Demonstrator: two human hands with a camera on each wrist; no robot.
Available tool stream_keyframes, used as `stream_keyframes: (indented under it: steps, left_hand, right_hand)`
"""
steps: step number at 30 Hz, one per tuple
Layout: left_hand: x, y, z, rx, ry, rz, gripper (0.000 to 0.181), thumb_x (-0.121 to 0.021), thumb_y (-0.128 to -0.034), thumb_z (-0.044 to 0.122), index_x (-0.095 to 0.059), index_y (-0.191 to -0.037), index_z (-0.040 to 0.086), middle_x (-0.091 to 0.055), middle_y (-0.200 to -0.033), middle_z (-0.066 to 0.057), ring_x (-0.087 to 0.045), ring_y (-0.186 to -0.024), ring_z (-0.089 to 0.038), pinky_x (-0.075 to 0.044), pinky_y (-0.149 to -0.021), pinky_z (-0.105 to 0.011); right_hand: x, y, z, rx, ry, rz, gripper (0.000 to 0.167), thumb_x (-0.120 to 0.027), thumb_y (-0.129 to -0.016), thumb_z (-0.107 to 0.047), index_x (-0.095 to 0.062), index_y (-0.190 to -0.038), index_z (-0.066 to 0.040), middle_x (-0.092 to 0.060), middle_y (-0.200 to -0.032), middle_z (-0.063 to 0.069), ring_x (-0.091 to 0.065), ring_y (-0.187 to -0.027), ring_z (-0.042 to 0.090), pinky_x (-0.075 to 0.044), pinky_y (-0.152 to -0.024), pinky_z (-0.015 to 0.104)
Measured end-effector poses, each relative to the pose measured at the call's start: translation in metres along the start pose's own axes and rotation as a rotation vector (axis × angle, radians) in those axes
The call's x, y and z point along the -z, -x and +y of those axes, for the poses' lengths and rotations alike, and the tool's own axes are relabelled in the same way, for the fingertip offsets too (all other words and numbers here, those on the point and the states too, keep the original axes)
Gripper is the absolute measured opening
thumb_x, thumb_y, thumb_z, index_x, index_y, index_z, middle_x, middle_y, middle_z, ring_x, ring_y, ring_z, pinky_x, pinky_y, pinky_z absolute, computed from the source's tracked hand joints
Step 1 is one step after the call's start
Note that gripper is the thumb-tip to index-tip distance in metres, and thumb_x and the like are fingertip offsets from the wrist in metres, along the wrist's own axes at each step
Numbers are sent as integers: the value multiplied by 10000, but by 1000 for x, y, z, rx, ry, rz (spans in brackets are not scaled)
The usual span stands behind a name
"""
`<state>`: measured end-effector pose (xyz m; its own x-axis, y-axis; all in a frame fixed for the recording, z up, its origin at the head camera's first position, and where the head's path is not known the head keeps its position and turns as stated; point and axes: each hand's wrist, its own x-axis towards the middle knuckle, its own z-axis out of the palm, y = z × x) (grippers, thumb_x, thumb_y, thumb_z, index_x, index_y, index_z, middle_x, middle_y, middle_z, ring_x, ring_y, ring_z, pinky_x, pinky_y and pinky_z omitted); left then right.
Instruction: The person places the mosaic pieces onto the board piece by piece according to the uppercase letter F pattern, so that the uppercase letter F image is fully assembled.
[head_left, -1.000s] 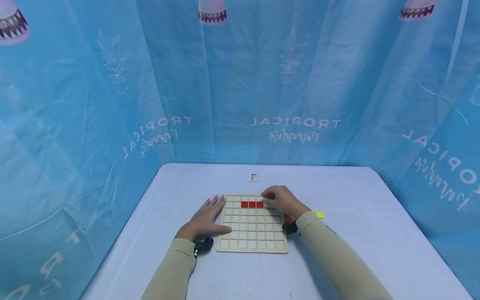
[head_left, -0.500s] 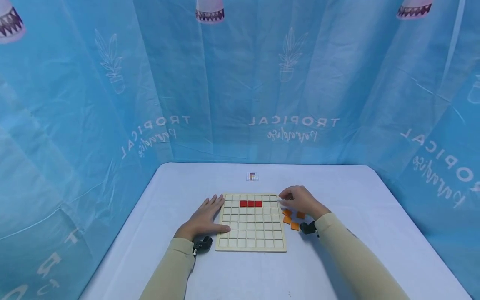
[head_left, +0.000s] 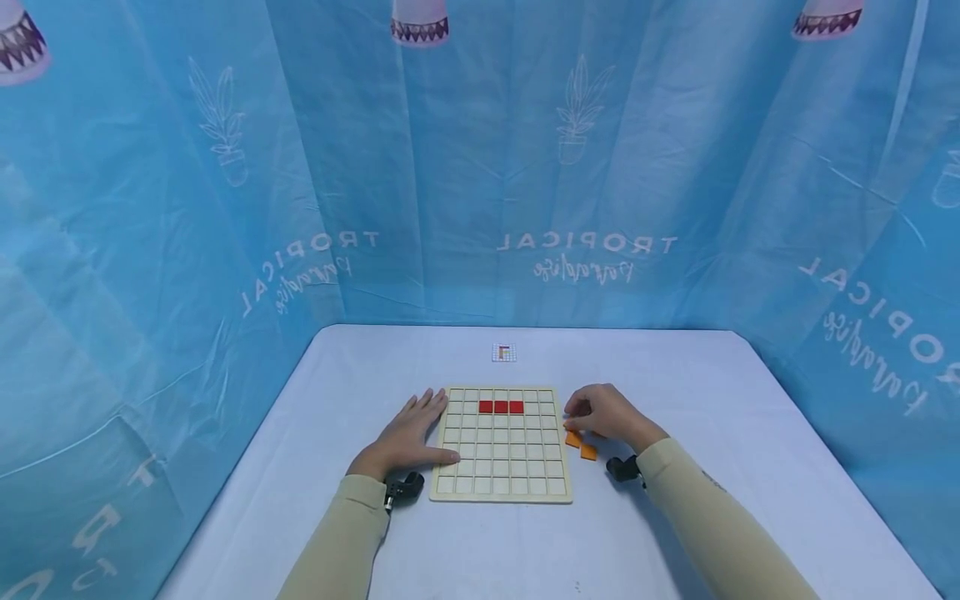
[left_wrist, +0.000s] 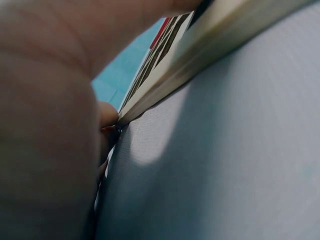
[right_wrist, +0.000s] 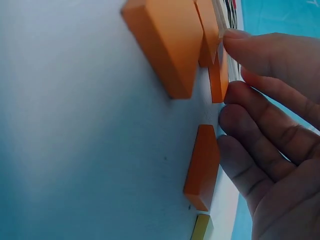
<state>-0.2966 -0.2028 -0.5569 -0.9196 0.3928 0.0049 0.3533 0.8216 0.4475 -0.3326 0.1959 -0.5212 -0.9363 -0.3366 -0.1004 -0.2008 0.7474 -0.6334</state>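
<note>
Our left hand (head_left: 408,437) splays against a square pale-wood grid (head_left: 512,458); square orange tiles (head_left: 588,452) adjoin our right hand's (head_left: 606,412) half-curled fingers, grip unclear.

Grid board (head_left: 483,469): pale wood lies before you, matt faced, smooth along its edge.
Orange tiles (right_wrist: 170,45): smooth, with a soft satin sheen; painted wood or plastic, you cannot tell which.
Red tiles (head_left: 501,407): smooth-looking to you, too small for the material to tell.
Surface (head_left: 450,550): white cloth meets your eye, matt, finely textured up close.
Curtain (head_left: 480,167): blue, creased cloth faces you, faintly glossy.
Card (head_left: 504,352): you see printed, paper-like stock.
Sleeves (head_left: 341,533): yours are matt beige cloth.
Wrist cameras (head_left: 405,489): you wear black, plastic-looking housings.
</note>
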Motion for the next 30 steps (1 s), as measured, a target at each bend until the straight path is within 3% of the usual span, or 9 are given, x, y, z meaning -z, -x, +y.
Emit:
stream_keyframes:
  steps: [9, 18, 30]
  left_hand:
    - [-1, -1, 0, 5, -4, -3, 1249, -696, -753, 833, -258, -1687, 129, -183, -1739, -17, -67, -1595, -215, -69, -1274, -436]
    - [0, 0, 1, 13, 9, -2, 1253, -718, -748, 820, -263, -1685, 124, -189, -1737, -15, -67, -1596, -219, -69, -1275, -441]
    - [1, 0, 1, 1, 29, 2, 1261, -730, -740, 815, -272, -1681, 111, -199, -1734, -24, -75, -1596, -236, -63, -1275, -453]
  right_hand:
    - [0, 3, -1, 7, -4, 13, 126, -871, -895, -136, -791, -992, -135, -686, -876, -37, -619, -754, 185, -577, -652, 314]
    - [0, 4, 3, 38, 39, 37, 203, -893, -851, -83, -789, -1022, -116, -689, -925, -62, -633, -834, 150, -592, -822, 354]
    - [1, 4, 5, 13, 26, 45, 221, -873, -843, -26, -790, -1027, -118, -688, -931, -52, -619, -824, 164, -586, -790, 335]
